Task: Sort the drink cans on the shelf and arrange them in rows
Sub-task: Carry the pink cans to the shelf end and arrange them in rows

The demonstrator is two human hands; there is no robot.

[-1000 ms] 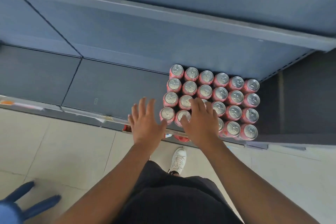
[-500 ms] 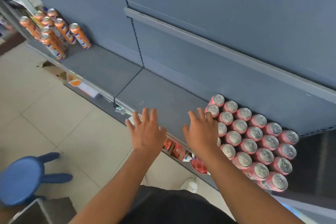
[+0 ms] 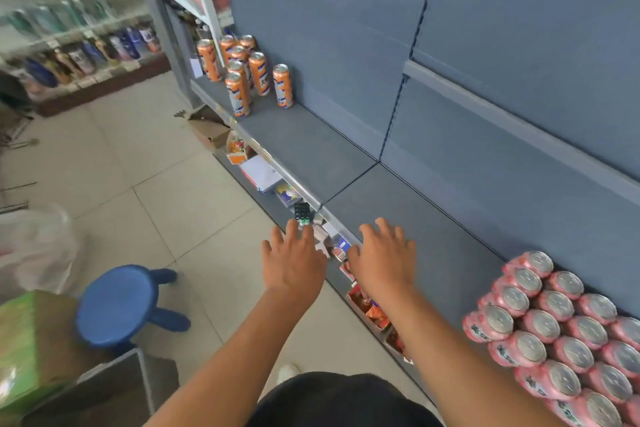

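Note:
Several pink cans (image 3: 561, 333) stand packed in tidy rows at the right end of the grey shelf (image 3: 311, 149). Far along the shelf to the left, several tall orange cans (image 3: 247, 74) stand in a loose cluster. My left hand (image 3: 294, 260) hovers with spread fingers over the floor just off the shelf's front edge, holding nothing. My right hand (image 3: 384, 256) is stretched flat above the shelf's front edge, left of the pink cans and apart from them, and holds nothing too.
A blue stool (image 3: 119, 303) stands on the tiled floor at the lower left, beside a green box (image 3: 27, 340). Small packaged goods (image 3: 263, 173) lie on a lower ledge under the shelf edge. Another stocked rack (image 3: 79, 45) runs across the far left.
The view has swung left, away from the pink cans and toward the orange ones. Both hands have left the pink block and now reach out open along the bare stretch of shelf.

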